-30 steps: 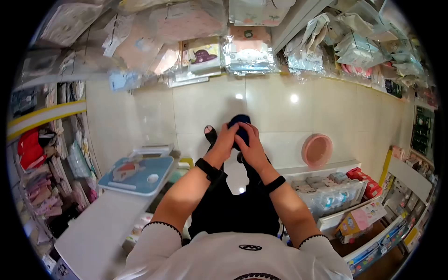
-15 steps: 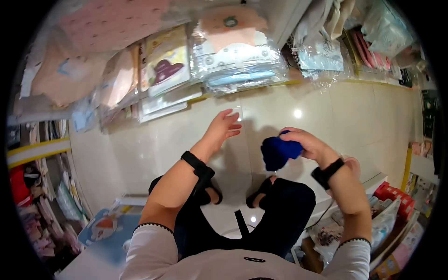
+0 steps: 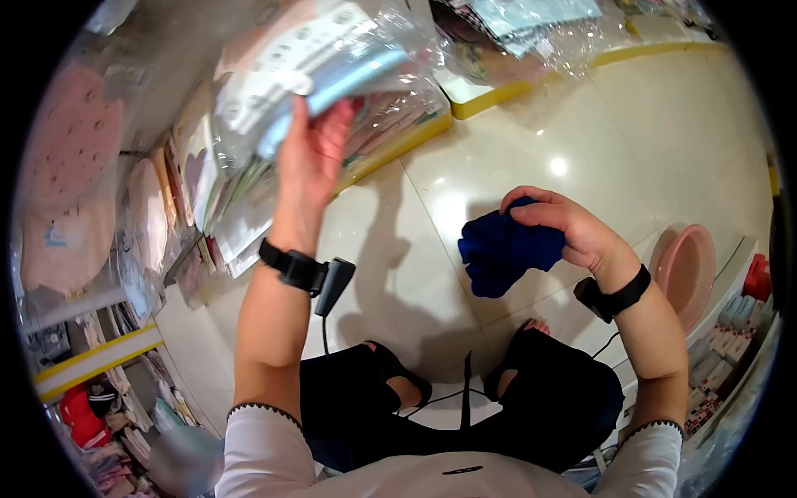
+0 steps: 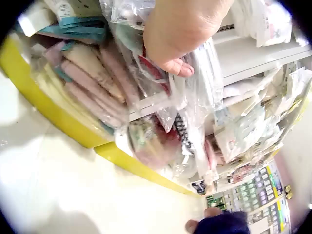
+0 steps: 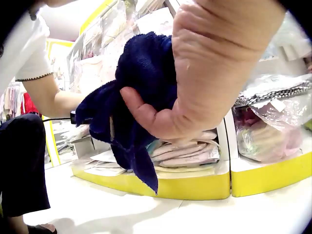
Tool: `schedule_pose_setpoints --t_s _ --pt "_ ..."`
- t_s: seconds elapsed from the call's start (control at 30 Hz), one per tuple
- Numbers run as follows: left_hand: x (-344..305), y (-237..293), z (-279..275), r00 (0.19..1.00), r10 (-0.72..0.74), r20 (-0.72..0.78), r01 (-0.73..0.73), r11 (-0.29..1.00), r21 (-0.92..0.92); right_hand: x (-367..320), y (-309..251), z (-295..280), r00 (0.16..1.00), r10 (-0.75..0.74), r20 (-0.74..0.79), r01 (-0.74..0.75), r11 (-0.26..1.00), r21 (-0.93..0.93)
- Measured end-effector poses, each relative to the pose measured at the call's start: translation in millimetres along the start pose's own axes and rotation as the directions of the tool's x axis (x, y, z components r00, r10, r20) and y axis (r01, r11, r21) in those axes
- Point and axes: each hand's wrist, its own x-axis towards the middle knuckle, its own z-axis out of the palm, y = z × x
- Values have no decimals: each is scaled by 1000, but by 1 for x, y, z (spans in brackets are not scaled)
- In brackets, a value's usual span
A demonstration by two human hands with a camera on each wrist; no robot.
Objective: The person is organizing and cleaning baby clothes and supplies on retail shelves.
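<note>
A bunched dark blue cloth point(image 3: 506, 249) hangs from the right hand point(image 3: 573, 228), whose thumb and fingers grip it above the floor; the right wrist view shows the thumb of that hand point(image 5: 209, 73) pressed on the cloth point(image 5: 146, 78). The left hand point(image 3: 314, 153) reaches up to the shelf at a stack of clear plastic packages point(image 3: 332, 79), one light blue. Seen from the left wrist, the left hand point(image 4: 187, 29) is against the clear packages point(image 4: 200, 87), most of its fingers hidden; whether it pinches any cannot be told.
Packed shelves with yellow edges point(image 3: 398, 153) run along the top and left. A pink basin point(image 3: 685, 270) stands on the tiled floor point(image 3: 581, 133) at the right, beside a low rack of small boxes point(image 3: 722, 357). The person's feet and knees are below the hands.
The hands have parted from each other. The left hand has moved up and left to the shelf packages; the right hand has moved right with the blue cloth. The head view has turned and come closer to the shelf.
</note>
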Motion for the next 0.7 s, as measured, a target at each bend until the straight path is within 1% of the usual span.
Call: schedule_pose_setpoints --t_s 0.03,0.07,0.1,0.17,0.2,0.23,0.3,0.33,0.37,0.43,0.53,0.57,0.63,0.67,0.7 --pt "5 9 6 998 63 31 -62 998 -30 2 4 -3 1000 -2 4 2 1000 14" --pt "10 19 13 991 126 35 -126 992 -13 5 9 -7 1000 -2 7 2 1000 29" --pt "16 30 14 989 120 80 -118 992 -32 7 15 -11 1000 1 16 -2 999 47" --pt "25 40 18 989 95 114 -94 995 -15 14 27 -16 999 -15 37 11 995 101" --pt "27 36 18 992 125 11 -126 987 98 19 31 -17 998 -32 53 25 992 122" --pt "25 30 13 994 94 49 -100 984 147 24 36 -18 998 -38 47 31 990 139" --pt "12 14 8 998 55 -23 -47 960 274 31 46 -20 999 -49 20 45 985 164" --pt "8 9 0 998 -16 -59 33 953 302 30 47 -20 999 -43 11 40 988 147" --pt "7 4 -11 998 -46 -31 54 934 352 29 48 -20 999 -35 -1 35 991 128" --pt "3 4 -10 996 -82 -25 85 908 410 24 48 -20 1000 -26 -17 28 994 103" --pt "-7 5 -11 989 -132 73 77 858 508 17 50 -17 1000 -7 -25 10 995 96" --pt "-13 3 -15 971 -232 51 162 805 570 16 52 -15 999 1 -37 3 995 97" --pt "-29 -6 -26 909 -417 -15 316 664 677 15 58 -12 999 14 -51 -10 996 86" --pt "-33 -16 -38 879 -475 -44 406 695 594 15 61 -11 998 19 -54 -15 997 72" --pt "-37 -24 -43 881 -465 -79 439 745 502 16 63 -10 998 22 -55 -19 998 59"
